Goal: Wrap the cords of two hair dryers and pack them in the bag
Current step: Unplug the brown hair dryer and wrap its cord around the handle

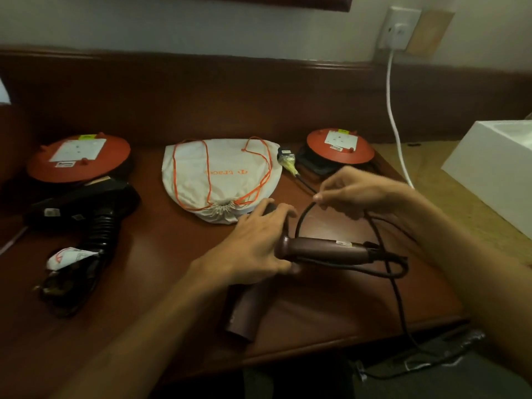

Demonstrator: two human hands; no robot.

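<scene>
Here the brown hair dryer (288,263) lies on the wooden desk (161,254), its handle pointing right. The left hand (253,243) curls over the dryer's head to pin it down. The right hand (354,194) pinches the black cord (302,217) in a raised loop above the handle. To wrap well, keep the dryer steady, lay each turn snug beside the last, and draw up the slack hanging off the desk edge. Further back lie the black hair dryer (86,208) at left and the drawstring bag (221,174), cinched closed.
</scene>
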